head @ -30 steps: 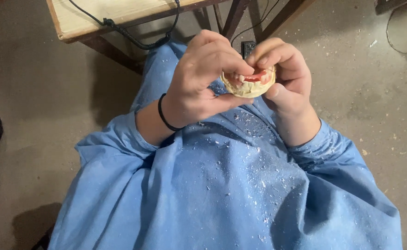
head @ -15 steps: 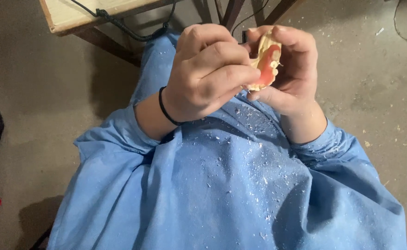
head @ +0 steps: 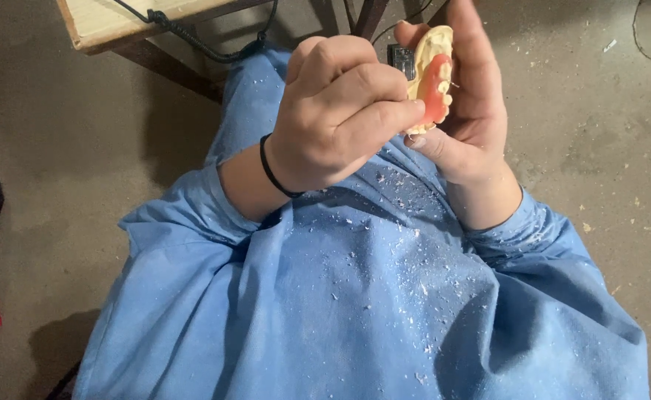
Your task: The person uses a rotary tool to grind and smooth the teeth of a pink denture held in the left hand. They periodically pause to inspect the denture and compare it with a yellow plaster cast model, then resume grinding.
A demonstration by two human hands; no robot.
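Right hand (head: 462, 111): cradles cream plaster dental cast with pink wax gums (head: 431, 78), upright | Left hand (head: 340, 111): clenched, knuckles touching cast's left side.

Two hands (head: 340, 118), one dental cast (head: 431, 78)

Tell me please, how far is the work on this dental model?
Done: many pale shavings lie on the blue gown. In hand: the right hand holds the dental model upright, the left hand closed against it. What is left cannot be judged.
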